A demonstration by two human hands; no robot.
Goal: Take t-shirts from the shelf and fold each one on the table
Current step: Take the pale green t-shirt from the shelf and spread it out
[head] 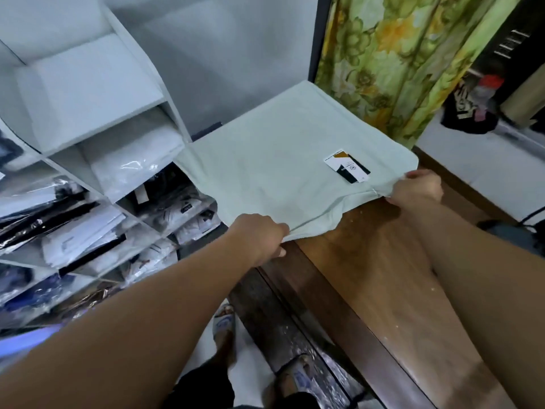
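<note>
Head view: t-shirt (280, 160) spread flat on table (383, 261), tag (347, 165) up. Left hand (259, 236) and right hand (418, 187) pinching near hem. Pull evenly, smooth out wrinkles before folding. Shelf (97, 143) just beside.

Pale mint t-shirt (274, 169), spread flat on the wooden table (380, 261).
Covers the table's far end; left edge overhangs; card tag (347, 165) lies on top.
</note>
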